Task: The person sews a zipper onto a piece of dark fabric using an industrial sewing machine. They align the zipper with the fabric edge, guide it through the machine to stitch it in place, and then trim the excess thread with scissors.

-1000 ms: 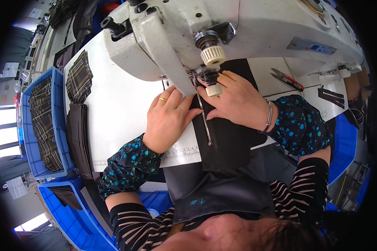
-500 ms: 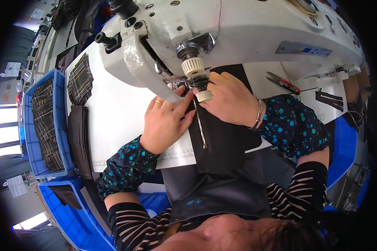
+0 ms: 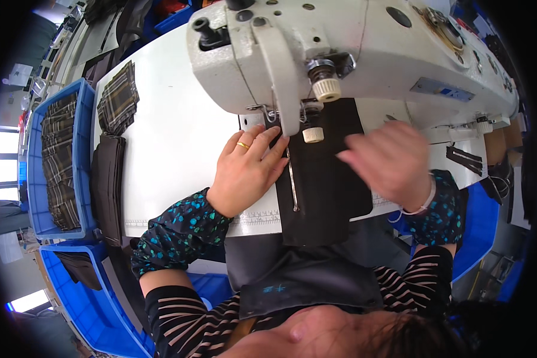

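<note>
My left hand (image 3: 244, 170) lies flat with fingers stretched out, its fingertips by the presser foot of a white sewing machine (image 3: 388, 65). Beneath those fingertips is the edge of a black fabric piece (image 3: 322, 191), spread under the machine head and hanging over the table's front edge. A metal-toothed zipper (image 3: 292, 185) runs along the fabric beside my left thumb, its pull at the near end. My right hand (image 3: 394, 161), smeared by motion, is off the fabric to the right. It mostly covers a pair of thread snips; only a bit of blade shows.
On the white table (image 3: 173, 137), plaid pieces (image 3: 118, 98) and dark folded pieces (image 3: 107, 185) are stacked at the left. Beyond them stands a blue bin (image 3: 88, 179) of plaid pieces, with another blue bin (image 3: 95, 310) nearer. Short black zipper strips (image 3: 464, 160) lie at the right.
My right hand has let go of the fabric by the needle and moved right, over the snips. My left hand stays near the presser foot. The whole view has shifted somewhat.
</note>
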Demonstrator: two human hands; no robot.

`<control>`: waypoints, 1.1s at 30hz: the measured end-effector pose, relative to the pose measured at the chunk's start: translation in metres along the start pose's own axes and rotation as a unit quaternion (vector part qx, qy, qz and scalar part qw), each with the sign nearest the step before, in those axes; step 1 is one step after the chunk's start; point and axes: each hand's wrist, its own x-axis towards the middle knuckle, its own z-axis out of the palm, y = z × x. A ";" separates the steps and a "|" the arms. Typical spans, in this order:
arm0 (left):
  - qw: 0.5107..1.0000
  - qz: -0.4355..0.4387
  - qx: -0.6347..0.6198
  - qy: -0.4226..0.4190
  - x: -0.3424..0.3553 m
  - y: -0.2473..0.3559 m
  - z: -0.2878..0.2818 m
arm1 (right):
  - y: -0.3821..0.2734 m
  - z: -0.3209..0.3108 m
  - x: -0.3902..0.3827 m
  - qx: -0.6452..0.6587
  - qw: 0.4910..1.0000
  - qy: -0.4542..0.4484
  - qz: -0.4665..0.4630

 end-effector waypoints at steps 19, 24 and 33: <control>0.999 0.026 -0.021 0.029 0.004 0.002 0.007 | 0.305 -0.137 -0.261 0.195 0.713 0.477 0.476; 0.999 -0.023 -0.014 -0.047 0.004 0.015 -0.006 | 0.312 -0.157 -0.213 0.104 0.774 0.339 0.525; 0.970 0.002 -0.045 -0.240 -0.042 0.012 -0.075 | 0.465 -0.253 -0.182 -0.032 0.815 -0.097 0.570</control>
